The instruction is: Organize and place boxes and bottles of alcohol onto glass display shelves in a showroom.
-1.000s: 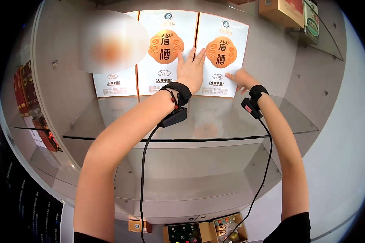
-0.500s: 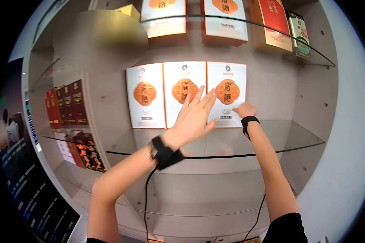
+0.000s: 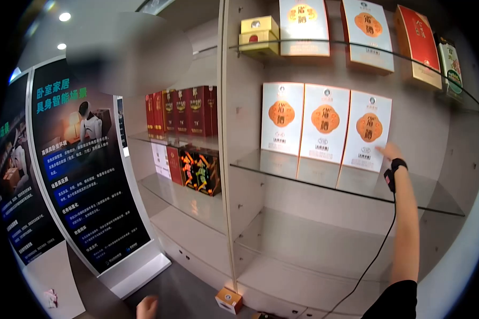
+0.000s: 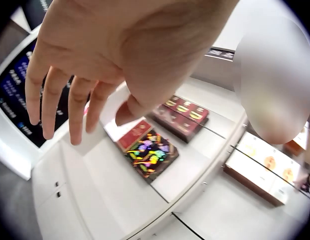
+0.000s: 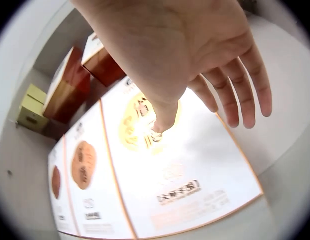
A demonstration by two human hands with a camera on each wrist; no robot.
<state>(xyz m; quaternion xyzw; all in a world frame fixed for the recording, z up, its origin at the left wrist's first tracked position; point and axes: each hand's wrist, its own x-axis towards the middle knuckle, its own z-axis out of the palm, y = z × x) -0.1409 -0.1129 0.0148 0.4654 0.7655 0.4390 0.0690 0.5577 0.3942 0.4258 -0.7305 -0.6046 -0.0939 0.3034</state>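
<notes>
Three white boxes with orange emblems stand side by side on a glass shelf (image 3: 314, 183). My right hand (image 3: 389, 151) reaches up to the lower right edge of the rightmost box (image 3: 366, 130). In the right wrist view that hand (image 5: 210, 95) is spread loosely in front of the same box (image 5: 185, 170) and grips nothing; whether the thumb touches the face I cannot tell. My left hand (image 3: 145, 307) hangs low at the bottom of the head view. Its fingers (image 4: 92, 112) droop relaxed and hold nothing.
A white upright panel (image 3: 226, 133) divides the shelving. Red boxes (image 3: 181, 111) and a colourful dark box (image 3: 199, 170) fill the left bay. More boxes (image 3: 303, 26) stand on the upper glass shelf. A dark standing poster (image 3: 80, 170) is at the left, a small orange box (image 3: 229, 300) on the floor.
My left hand has left the middle box and dropped down to my side. The view has pulled back and turned left. My right hand stays at the rightmost box.
</notes>
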